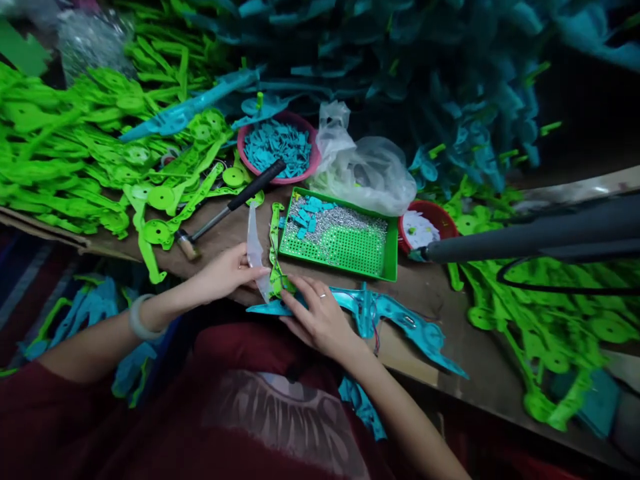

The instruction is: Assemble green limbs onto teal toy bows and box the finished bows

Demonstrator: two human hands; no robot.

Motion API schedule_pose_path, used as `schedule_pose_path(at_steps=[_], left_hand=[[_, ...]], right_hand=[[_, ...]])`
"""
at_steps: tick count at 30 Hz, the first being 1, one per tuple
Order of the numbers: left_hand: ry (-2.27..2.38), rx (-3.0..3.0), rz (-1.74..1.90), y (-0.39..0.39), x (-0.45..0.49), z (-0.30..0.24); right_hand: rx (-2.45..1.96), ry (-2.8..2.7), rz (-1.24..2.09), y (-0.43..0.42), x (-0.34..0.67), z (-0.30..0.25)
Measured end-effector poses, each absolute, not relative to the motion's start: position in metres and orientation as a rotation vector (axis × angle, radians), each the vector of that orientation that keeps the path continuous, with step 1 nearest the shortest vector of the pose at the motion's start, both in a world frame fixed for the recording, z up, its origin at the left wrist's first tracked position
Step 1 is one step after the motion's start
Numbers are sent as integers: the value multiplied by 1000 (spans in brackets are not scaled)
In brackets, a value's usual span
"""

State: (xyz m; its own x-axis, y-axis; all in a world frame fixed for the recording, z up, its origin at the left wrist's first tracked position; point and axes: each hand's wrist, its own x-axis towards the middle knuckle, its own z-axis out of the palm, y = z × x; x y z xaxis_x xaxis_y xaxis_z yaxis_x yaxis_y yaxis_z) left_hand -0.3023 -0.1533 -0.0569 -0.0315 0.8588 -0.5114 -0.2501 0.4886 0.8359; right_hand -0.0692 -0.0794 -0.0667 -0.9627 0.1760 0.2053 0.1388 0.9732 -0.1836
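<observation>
At the near edge of the workbench (440, 288), the left hand (225, 275) has thumb and fingers closed on the lower end of a pale translucent plastic strip (254, 248), which stands up toward 12 o'clock from the fingertips. A pale bangle (140, 319) sits on that wrist. Just beside the pale strip, at its 3 o'clock, a narrow green plastic strip (275, 233) runs the same way. Its lower end meets the fingertips of the right hand (316, 319). That hand lies with its fingers stretched out over the left end of a long teal plastic part (395, 313). Whether it pinches the green strip or only presses on it cannot be told. The teal part runs from under the hand toward 4 o'clock along the bench edge. At 1 o'clock from the hands stands a green mesh tray (393, 257) holding silvery small fasteners (335, 220) and a few teal chips (307, 213). A hammer (230, 208) with a black grip lies at 11 o'clock from the left hand, and its head is nearest the bench edge. Beyond it are a pink bowl (314, 163) of teal pieces and a crumpled clear plastic bag (365, 170). A red bowl (444, 223) sits at the tray's 3 o'clock. Heaps of green parts (65, 153) fill the 10 o'clock area. A dark grey tool body (540, 237) reaches in from 3 o'clock.
</observation>
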Motion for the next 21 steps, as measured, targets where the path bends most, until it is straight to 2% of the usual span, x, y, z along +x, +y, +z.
schedule_pose_path(at_steps=[6,21], left_hand=[[1229,555,798,-133,-314,-53],[1370,512,706,-127,-308,-51]], right_hand=[[-235,-2891,264,-78,-62,-71],[-209,-2837,392,-72,-52,-76]])
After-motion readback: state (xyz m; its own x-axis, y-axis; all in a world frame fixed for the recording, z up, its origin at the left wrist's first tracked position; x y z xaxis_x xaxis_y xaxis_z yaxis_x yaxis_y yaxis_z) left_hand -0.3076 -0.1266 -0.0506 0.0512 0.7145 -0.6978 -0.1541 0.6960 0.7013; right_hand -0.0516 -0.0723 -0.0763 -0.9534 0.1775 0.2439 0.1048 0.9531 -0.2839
